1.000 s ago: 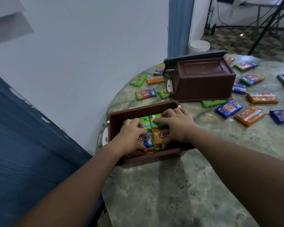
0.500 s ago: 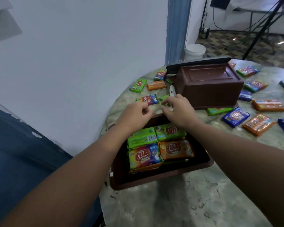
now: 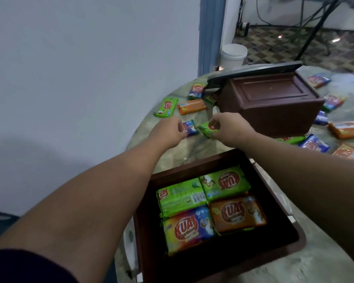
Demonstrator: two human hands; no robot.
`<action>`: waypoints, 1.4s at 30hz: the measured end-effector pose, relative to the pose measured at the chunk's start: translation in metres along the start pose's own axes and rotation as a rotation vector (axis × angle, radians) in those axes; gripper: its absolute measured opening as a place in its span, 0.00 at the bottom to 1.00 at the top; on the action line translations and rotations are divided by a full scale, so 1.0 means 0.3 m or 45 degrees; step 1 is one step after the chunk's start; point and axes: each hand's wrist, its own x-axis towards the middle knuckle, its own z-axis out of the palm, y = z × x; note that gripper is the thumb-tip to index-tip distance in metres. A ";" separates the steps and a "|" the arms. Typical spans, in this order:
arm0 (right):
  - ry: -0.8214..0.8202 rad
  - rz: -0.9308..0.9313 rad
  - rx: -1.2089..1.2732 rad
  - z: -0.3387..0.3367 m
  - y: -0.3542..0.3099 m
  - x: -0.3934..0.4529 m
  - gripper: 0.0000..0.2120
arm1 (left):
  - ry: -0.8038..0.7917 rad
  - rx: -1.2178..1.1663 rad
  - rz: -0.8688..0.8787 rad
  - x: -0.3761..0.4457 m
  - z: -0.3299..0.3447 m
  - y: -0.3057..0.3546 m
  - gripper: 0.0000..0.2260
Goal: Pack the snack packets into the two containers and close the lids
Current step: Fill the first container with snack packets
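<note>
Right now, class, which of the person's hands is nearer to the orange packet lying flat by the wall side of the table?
Left. The left hand sits just below the orange packet, on a purple packet. The right hand, farther right, holds a green packet.

Open brown plastic container (image 3: 278,203) sits nearest me, lid off, four packets lying flat inside it: two green (image 3: 182,196), one orange (image 3: 236,213), one rainbow-coloured (image 3: 189,230). Second brown container (image 3: 270,103) rests upside down farther back on the worktop, a dark lid (image 3: 253,73) propped on its far edge. My left hand (image 3: 168,133) pinches a purple packet (image 3: 189,128); my right hand (image 3: 229,127) grips a green packet (image 3: 207,128). More loose packets lie scattered around the upturned container.
</note>
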 end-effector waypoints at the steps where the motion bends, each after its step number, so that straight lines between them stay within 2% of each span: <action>1: -0.014 0.001 -0.026 0.001 0.006 0.014 0.14 | -0.015 0.028 0.011 0.022 0.013 -0.008 0.08; 10: -0.180 -0.082 -0.349 0.049 0.003 0.108 0.25 | -0.097 0.276 0.062 0.167 0.104 -0.041 0.20; 13: -0.210 -0.106 -0.540 0.049 -0.011 0.126 0.23 | -0.171 0.307 0.059 0.185 0.130 -0.050 0.29; 16: -0.239 -0.162 -0.787 0.065 -0.025 0.142 0.25 | -0.127 0.345 0.084 0.178 0.146 -0.065 0.36; 20: -0.267 -0.227 -0.949 0.098 -0.015 0.176 0.30 | -0.174 0.338 0.022 0.161 0.129 -0.082 0.32; 24: -0.350 -0.208 -1.012 0.136 -0.006 0.203 0.28 | -0.248 0.333 -0.085 0.128 0.088 -0.086 0.30; 28: -0.415 -0.164 -1.005 0.163 0.003 0.217 0.33 | -0.218 0.162 -0.179 0.096 0.050 -0.117 0.36; 31: -0.385 -0.140 -1.004 0.156 -0.021 0.208 0.29 | -0.177 0.054 -0.181 0.069 0.018 -0.140 0.39; 35: -0.356 -0.214 -1.130 0.148 -0.067 0.184 0.19 | -0.150 -0.088 -0.163 0.043 0.006 -0.163 0.39; 38: -0.381 -0.306 -1.199 0.142 -0.081 0.178 0.17 | -0.154 -0.116 -0.154 0.024 0.014 -0.172 0.41; 42: -0.425 -0.491 -1.079 0.150 -0.093 0.186 0.18 | -0.185 -0.143 -0.152 0.015 0.026 -0.176 0.36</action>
